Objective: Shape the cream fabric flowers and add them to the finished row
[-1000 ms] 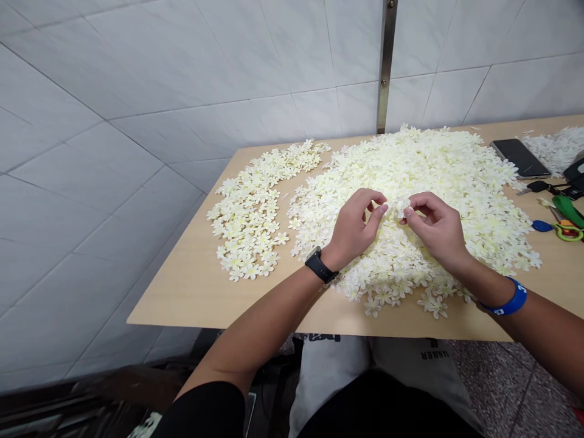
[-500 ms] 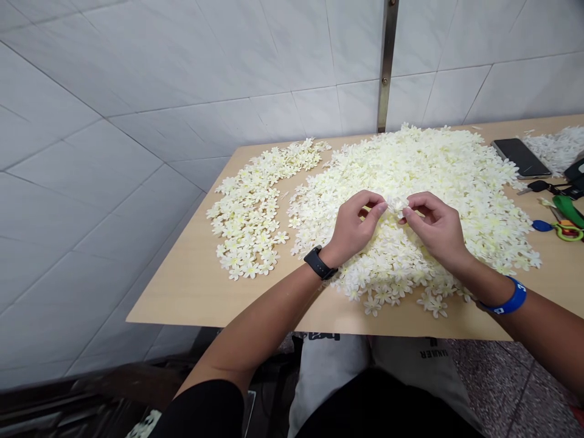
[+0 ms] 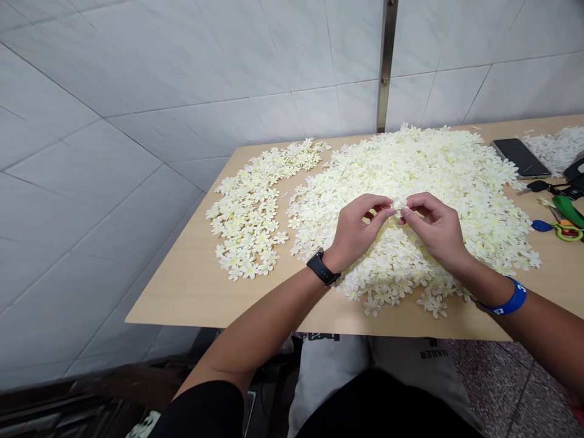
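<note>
Over a wide heap of cream-white artificial flowers (image 3: 410,164), my two hands meet at their fingertips. A small white flower (image 3: 398,204) is pinched between them. My right hand (image 3: 435,228) is closed on it with thumb and forefinger. My left hand (image 3: 360,225), with a black watch (image 3: 323,266) on its wrist, has its thumb and forefinger closed at the flower's left side. The exact hold of the left fingertips is partly lost among the petals. A blue wristband (image 3: 508,298) sits on my right wrist.
Left of the heap lies a curved band of similar flowers (image 3: 249,213) on the tan tabletop (image 3: 182,292). To the right are a phone (image 3: 520,157), a key (image 3: 538,186), green-handled scissors (image 3: 568,231) and a pile of white bits (image 3: 559,149). A tiled wall (image 3: 274,61) stands behind.
My left hand has moved slightly right, bringing its fingertips closer to those of my right hand at the flower. My right hand has stayed nearly in place.
</note>
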{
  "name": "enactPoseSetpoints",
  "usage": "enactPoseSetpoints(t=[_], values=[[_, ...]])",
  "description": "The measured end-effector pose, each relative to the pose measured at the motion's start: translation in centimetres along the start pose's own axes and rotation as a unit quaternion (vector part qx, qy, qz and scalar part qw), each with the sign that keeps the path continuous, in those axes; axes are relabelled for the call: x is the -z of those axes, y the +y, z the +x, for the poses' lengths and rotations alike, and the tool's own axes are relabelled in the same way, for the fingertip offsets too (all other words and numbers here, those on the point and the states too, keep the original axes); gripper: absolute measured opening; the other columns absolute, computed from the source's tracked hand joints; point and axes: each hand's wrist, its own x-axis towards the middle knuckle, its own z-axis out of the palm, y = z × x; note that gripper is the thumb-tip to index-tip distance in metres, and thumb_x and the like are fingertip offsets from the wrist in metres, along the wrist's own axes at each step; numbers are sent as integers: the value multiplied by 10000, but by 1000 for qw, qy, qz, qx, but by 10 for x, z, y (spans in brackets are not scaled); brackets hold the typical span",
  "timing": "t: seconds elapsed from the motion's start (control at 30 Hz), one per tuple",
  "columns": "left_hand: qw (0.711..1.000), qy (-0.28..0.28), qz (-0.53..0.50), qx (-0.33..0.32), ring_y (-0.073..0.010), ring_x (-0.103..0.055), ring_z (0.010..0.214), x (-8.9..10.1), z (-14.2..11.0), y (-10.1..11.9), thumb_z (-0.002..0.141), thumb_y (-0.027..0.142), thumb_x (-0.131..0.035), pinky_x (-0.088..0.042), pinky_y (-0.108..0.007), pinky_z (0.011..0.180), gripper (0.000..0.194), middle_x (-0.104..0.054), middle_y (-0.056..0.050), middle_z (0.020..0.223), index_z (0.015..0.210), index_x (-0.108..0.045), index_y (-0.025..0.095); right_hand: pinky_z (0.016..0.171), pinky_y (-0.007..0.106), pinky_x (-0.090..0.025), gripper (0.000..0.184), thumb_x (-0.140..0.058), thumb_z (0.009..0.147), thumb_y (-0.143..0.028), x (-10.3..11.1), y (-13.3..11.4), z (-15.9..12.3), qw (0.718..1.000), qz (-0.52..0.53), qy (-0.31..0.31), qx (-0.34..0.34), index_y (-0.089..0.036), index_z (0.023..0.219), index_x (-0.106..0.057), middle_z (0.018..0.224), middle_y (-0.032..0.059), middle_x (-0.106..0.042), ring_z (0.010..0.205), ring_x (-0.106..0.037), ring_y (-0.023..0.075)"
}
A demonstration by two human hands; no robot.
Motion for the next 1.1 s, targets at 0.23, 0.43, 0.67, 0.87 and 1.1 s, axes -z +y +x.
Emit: enactPoseSetpoints(t=[0.23, 0.43, 0.67, 0.87, 1.1], values=[[991, 17, -105, 77, -137, -699, 821, -1, 2, -4, 905, 269, -735, -573, -271, 719, 95, -776, -33, 903, 853, -779, 203, 692, 344, -654, 259, -845, 779, -444, 1, 2, 3, 997, 52, -44, -25, -220, 820, -722, 895, 18, -654, 701, -665, 139], [989, 6, -118, 92, -122, -672, 754, 1, 3, -4, 919, 289, -709, -565, -265, 699, 125, -752, -23, 856, 848, -736, 190, 685, 320, -638, 260, -836, 792, -445, 1, 2, 2, 998, 40, -44, -31, -220, 833, -712, 901, 17, -664, 681, -680, 130], [998, 44, 8, 40, -145, -652, 913, 4, 3, -6, 980, 315, -632, -538, -259, 732, 107, -705, -59, 1076, 1030, -638, 221, 720, 328, -654, 200, -807, 807, -390, 0, 0, 2, 999, 22, -5, -34, -227, 809, -690, 865, 12, -648, 731, -675, 143], [1000, 6, -3, -6, -147, -677, 908, 1, 2, 0, 965, 310, -676, -539, -260, 737, 116, -749, -44, 975, 933, -725, 210, 712, 343, -654, 213, -820, 803, -404, 0, 0, 1, 1000, 17, -14, -12, -224, 811, -708, 890, 26, -647, 754, -665, 152], [994, 14, -78, 72, -150, -692, 828, 1, 3, -4, 892, 274, -749, -566, -283, 729, 99, -772, -28, 884, 817, -772, 214, 682, 357, -647, 289, -862, 756, -492, 0, 0, 2, 999, 33, -40, -3, -236, 790, -730, 878, 22, -653, 722, -649, 151]])
